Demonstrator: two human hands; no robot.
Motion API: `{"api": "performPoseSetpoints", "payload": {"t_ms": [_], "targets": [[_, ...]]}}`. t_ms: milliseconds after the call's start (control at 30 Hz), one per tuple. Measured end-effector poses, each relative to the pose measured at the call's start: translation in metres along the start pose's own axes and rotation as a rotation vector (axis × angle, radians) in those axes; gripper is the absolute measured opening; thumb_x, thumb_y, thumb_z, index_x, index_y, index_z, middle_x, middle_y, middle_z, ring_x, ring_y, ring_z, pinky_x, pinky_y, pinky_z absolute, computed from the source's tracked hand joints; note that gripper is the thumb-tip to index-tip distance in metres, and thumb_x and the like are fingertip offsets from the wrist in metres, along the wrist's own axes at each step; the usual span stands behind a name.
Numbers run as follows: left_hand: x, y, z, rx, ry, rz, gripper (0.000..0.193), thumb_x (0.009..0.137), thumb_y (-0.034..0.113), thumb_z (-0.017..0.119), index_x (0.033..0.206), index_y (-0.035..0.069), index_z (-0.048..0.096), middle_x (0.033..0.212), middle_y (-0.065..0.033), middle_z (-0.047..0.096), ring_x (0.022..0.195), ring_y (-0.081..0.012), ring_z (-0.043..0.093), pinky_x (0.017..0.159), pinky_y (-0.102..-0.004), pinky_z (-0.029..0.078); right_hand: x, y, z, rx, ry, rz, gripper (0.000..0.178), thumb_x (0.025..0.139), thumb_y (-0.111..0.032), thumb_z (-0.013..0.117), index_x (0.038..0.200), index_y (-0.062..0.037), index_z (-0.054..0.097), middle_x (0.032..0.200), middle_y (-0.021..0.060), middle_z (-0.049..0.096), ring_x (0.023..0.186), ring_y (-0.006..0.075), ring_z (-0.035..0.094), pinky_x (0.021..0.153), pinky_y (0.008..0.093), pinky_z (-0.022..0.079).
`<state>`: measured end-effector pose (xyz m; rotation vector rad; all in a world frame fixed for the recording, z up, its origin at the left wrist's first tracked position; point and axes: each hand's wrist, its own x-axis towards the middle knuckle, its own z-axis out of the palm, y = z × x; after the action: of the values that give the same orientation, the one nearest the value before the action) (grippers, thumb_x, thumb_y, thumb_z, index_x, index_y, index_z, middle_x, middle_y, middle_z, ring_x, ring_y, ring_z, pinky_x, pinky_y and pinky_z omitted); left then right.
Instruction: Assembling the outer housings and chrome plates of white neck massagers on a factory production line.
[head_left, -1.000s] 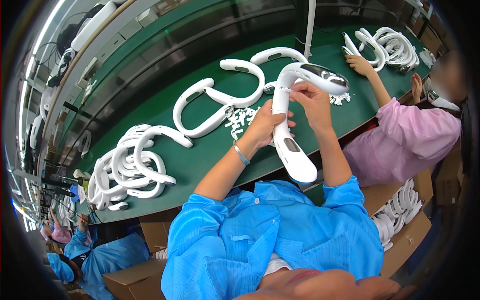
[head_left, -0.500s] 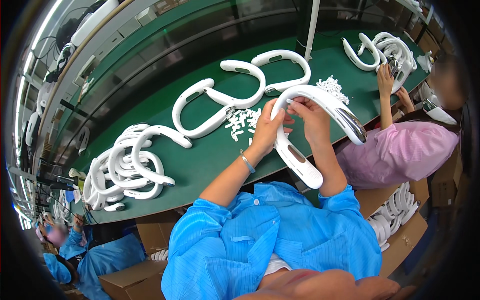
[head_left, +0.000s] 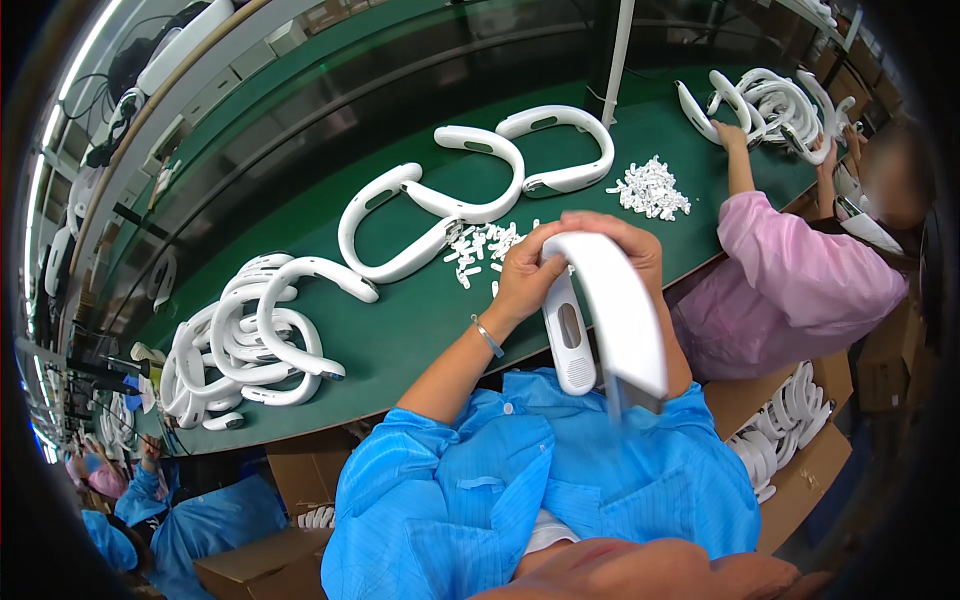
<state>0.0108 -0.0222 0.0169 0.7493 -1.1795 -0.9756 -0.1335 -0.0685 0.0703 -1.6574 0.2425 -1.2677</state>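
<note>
From afar I see the white curved device (head_left: pixel 632 315) in front of the blue jacket (head_left: pixel 480 450), its bend clasped by the left hand (head_left: pixel 527 278), thumb foremost; the right hand (head_left: pixel 633 243) lies behind it, fingertips mostly hidden, so I cannot tell whether they pinch

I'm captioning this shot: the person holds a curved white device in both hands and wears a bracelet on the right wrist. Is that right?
Not quite: the head view shows the bracelet on the left wrist. The rest stands: the left hand and right hand both hold the curved white device.
</note>
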Motion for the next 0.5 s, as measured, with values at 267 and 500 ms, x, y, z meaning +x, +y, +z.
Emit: {"api": "performPoseSetpoints", "payload": {"t_ms": [267, 500], "targets": [[-0.009, -0.007, -0.002, -0.048, -0.056, -0.097, 0.039, 0.084, 0.017, 0.061, 0.120, 0.007, 0.048, 0.105, -0.0058, 0.058, 0.096, -0.0156, 0.060, 0.081, -0.0251, 0.048, 0.002, -0.012, 0.011, -0.359, -0.184, -0.322, 0.028, 0.065, 0.006, 0.071, 0.092, -0.0007, 0.064, 0.093, 0.0134, 0.068, 0.090, 0.0269, 0.065, 0.084, 0.0400, 0.046], [-0.009, 0.020, 0.000, 0.235, -0.112, -0.189, 0.042, 0.085, 0.011, 0.061, 0.123, 0.004, 0.047, 0.101, -0.0064, 0.064, 0.090, -0.0131, 0.062, 0.078, -0.0261, 0.049, -0.008, -0.004, 0.013, -0.220, 0.008, 0.010, 0.029, 0.070, 0.002, 0.068, 0.098, -0.0017, 0.064, 0.097, 0.0105, 0.067, 0.091, 0.0199, 0.064, 0.080, 0.0309, 0.049]]}}
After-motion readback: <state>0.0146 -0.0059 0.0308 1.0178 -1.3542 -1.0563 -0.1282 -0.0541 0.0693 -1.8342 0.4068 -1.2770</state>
